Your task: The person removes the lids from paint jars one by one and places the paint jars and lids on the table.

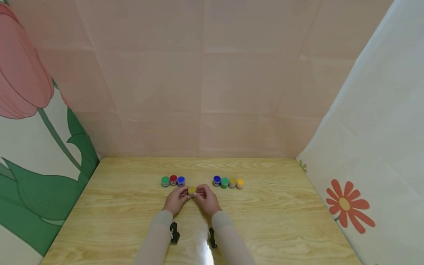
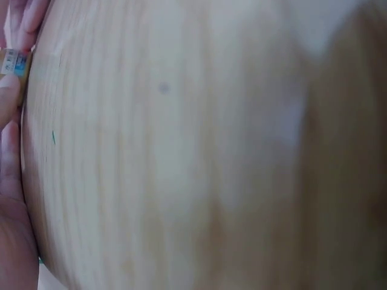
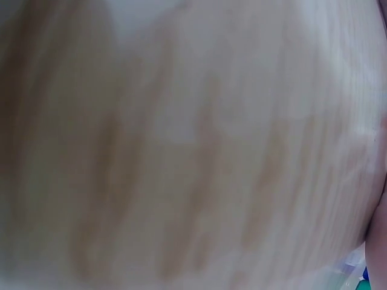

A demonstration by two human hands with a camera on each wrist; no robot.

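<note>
A small jar with a mustard-yellow lid (image 1: 191, 190) sits between my two hands, near the middle of the wooden table. My left hand (image 1: 175, 200) grips it from the left, thumb and fingers against its side. From the right, the fingertips of my right hand (image 1: 207, 200) hold the same jar. In the left wrist view the jar (image 2: 22, 62) shows a printed label at the image edge, with a thumb on it. The right wrist view catches only a sliver of the right hand (image 3: 378, 241); the jar is hidden there.
Behind my left hand stand jars with green (image 1: 165, 181), red (image 1: 173, 179) and blue (image 1: 180, 180) lids. Right of centre is another row: dark blue (image 1: 216, 180), green (image 1: 224, 182), mustard (image 1: 232, 182) and orange-yellow (image 1: 240, 183) lids. Patterned sheets enclose the table (image 1: 278, 221).
</note>
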